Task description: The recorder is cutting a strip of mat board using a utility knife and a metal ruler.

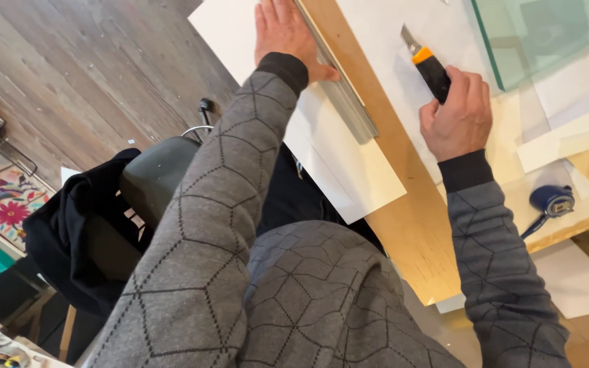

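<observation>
Down low on the left, a dark wooden floor [90, 82] with rough grain. On the right, a long pale wooden board [410, 225], smooth and flat. Across the board, a big white sheet [349, 170], stiff and square-cornered, hanging over the near edge. Up in the corner, a greenish glass pane [547, 34], see-through and shiny. Along the sheet, a long grey metal ruler [349, 102], thin and straight. Flat on the ruler, the left hand [284, 31], fingers close together, pressing down. Wrapped tight around a utility knife [431, 68], the right hand [458, 112], holding the black and orange handle with the blade out, near the ruler but apart from it. Looks like lining up for a cut along the ruler. Calls for a firm press and the blade snug against the metal edge.
</observation>
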